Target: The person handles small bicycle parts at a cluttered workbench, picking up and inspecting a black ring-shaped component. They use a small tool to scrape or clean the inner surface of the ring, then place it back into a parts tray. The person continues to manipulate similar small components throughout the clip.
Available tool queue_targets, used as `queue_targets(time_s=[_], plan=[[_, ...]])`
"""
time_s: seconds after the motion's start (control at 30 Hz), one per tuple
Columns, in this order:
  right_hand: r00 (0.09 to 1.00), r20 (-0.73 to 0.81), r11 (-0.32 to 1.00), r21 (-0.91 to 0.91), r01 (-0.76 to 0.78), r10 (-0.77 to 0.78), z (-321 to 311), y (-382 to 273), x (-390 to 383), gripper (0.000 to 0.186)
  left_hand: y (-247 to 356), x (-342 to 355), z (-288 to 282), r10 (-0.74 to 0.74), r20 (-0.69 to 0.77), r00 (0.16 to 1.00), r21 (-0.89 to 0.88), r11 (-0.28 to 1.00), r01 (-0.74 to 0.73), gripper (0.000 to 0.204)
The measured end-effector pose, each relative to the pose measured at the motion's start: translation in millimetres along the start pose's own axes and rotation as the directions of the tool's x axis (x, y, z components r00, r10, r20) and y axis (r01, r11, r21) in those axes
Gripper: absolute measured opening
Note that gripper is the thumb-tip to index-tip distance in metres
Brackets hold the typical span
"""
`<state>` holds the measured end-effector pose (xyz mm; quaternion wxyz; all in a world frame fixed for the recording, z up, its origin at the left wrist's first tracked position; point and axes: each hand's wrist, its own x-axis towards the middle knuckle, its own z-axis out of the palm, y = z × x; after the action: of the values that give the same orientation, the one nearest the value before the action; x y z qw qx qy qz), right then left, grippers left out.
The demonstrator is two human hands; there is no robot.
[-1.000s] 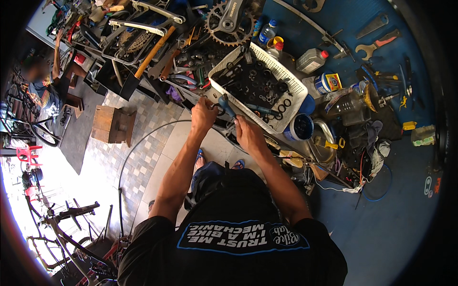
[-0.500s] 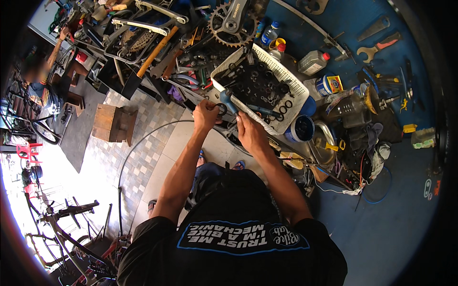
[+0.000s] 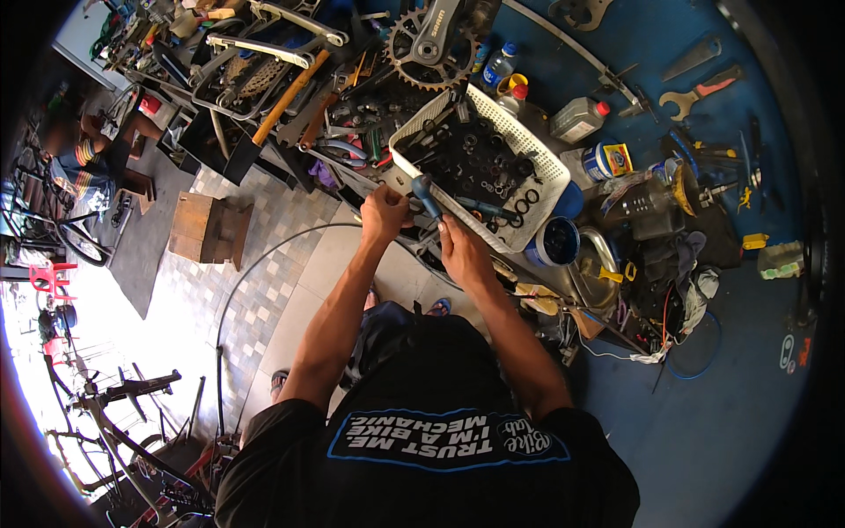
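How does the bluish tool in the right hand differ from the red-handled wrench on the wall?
The bluish tool is gripped in the right hand, while the wrench hangs on the wall. The tool's visible end is rounded; the wrench's is open and forked. The tool looks bluish, the wrench metallic with a reddish handle. Both look like hand tools.

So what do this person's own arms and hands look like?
The left hand and right hand are bare, with no gloves. The forearms are uncovered too, with no cables attached. Above them are short, loose black sleeves belonging to a black shirt, which carries pale lettering inside a blue outline. Rings would be too small to make out.
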<state>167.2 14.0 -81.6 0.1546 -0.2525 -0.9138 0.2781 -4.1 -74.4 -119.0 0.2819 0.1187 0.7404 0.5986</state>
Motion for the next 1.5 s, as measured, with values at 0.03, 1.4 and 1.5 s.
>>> queue_targets(time_s=[0.03, 1.4, 1.5], plan=[[1.000, -0.014, 1.000, 0.026, 0.007, -0.006, -0.3, 3.4, 2.1, 0.033, -1.2, -0.3, -0.3, 0.018, 0.002, 1.000, 0.008, 1.000, -0.018, 0.018], [0.980, -0.138, 0.951, 0.293, -0.098, 0.143, -67.8, 1.2, -27.4, 0.026, -11.7, -19.7, -23.1, -0.033, 0.146, 0.989, -0.348, 0.934, 0.082, 0.028], [0.966, -0.194, 0.954, 0.275, -0.115, 0.172, -95.8, -0.3, -35.4, 0.028, -3.8, -25.7, -23.7, -0.029, 0.193, 0.981, -0.323, 0.942, 0.092, 0.029]])
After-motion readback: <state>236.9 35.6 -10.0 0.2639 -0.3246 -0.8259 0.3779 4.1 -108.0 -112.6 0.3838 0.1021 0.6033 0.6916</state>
